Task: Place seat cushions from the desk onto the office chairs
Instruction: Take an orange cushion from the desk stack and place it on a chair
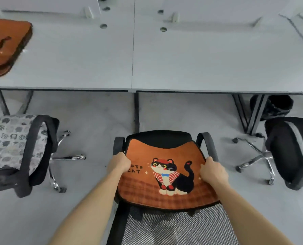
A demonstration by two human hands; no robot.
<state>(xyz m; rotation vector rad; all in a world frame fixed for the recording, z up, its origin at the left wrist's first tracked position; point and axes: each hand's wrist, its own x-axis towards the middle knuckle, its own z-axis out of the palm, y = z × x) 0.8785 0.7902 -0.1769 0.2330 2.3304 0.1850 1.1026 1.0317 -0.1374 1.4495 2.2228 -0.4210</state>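
An orange seat cushion (164, 191) with a cartoon cat lies on the seat of the black office chair (161, 137) straight below me. My left hand (120, 162) grips its left edge beside the armrest. My right hand (213, 171) grips its right edge. More orange cushions (4, 48) are stacked at the left end of the grey desk (164, 68). The chair on the left (39, 151) carries a grey patterned cushion (7, 140).
A third black office chair (292, 152) stands at the right with a bare seat. A dark waste bin (277, 106) sits under the desk at the right. Desk legs (136, 110) stand behind the middle chair. Its mesh backrest (179, 228) is right below me.
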